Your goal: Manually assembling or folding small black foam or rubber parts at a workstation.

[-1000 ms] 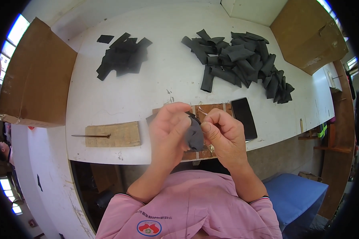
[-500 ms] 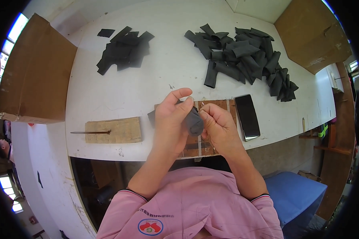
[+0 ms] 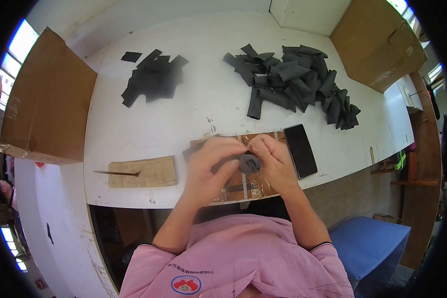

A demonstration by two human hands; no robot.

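Note:
A dark grey fabric tube (image 3: 250, 164) is held between my two hands near the table's front edge, its round end turned toward me. My left hand (image 3: 208, 165) is curled around the tube's body from the left, slightly smeared by motion. With fingers bent, my right hand (image 3: 274, 166) pinches the rim of that end from the right. Some dark cloth (image 3: 192, 150) sticks out beyond my left hand; whether it belongs to the tube I cannot tell. Beneath both hands lies a brown board (image 3: 263, 189) with pale strips across it.
Flat dark cloth pieces (image 3: 156, 79) lie in a pile at the far left, and a larger heap of rolled dark tubes (image 3: 295, 79) at the far right. A black phone (image 3: 300, 151) lies right of the board. Leftward is a wooden block (image 3: 156, 176) with a thin rod (image 3: 116, 173). Cardboard boxes (image 3: 49, 99) flank the table.
My left hand's raised fingers and thumb have come down around the tube. Its round end appears smaller and more face-on. The whole view has shifted slightly.

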